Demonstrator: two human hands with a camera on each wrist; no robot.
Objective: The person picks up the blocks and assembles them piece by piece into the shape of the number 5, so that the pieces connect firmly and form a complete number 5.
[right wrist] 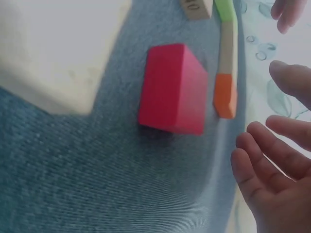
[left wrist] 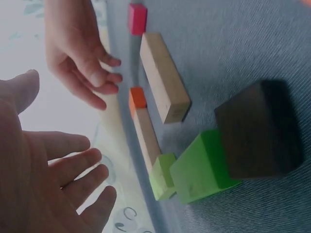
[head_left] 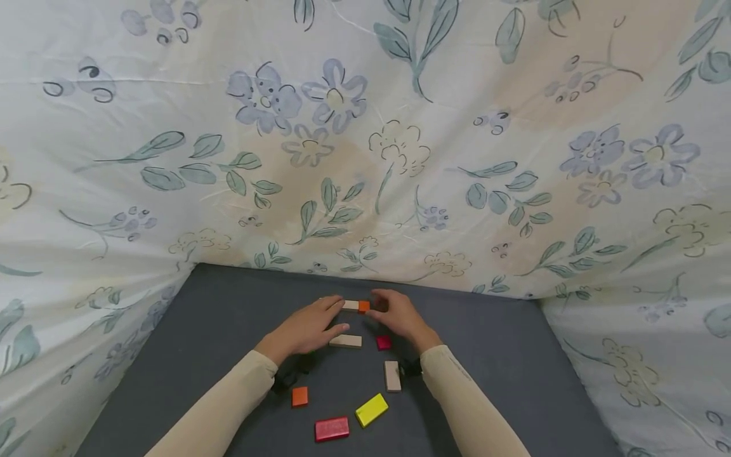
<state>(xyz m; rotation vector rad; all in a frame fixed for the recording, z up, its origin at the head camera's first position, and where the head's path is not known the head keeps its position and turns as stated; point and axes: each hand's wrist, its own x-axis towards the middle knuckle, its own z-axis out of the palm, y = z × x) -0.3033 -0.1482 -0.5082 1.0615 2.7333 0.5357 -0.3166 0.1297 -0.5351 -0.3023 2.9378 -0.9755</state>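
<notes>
My left hand point(head_left: 308, 325) hovers over the left end of a row of blocks, fingers loosely extended and holding nothing. To the right of that row is my right hand point(head_left: 400, 314), its fingers slightly bent and empty, near an orange block point(head_left: 363, 307). A plain wooden block point(head_left: 351, 306) touches the orange one, and a light green block point(left wrist: 163, 177) lies at its other end. Closer in sits a second wooden block point(head_left: 346, 341), with a red block point(head_left: 384, 343) to its right. The left wrist view also has a green block point(left wrist: 204, 167) and a dark block point(left wrist: 257, 131).
Nearer the body lie an upright-lying wooden block point(head_left: 392, 376), a yellow block point(head_left: 372, 410), a larger red block point(head_left: 332, 429) and another orange block point(head_left: 299, 397). A floral cloth point(head_left: 394, 209) hangs behind the dark grey table point(head_left: 485, 381).
</notes>
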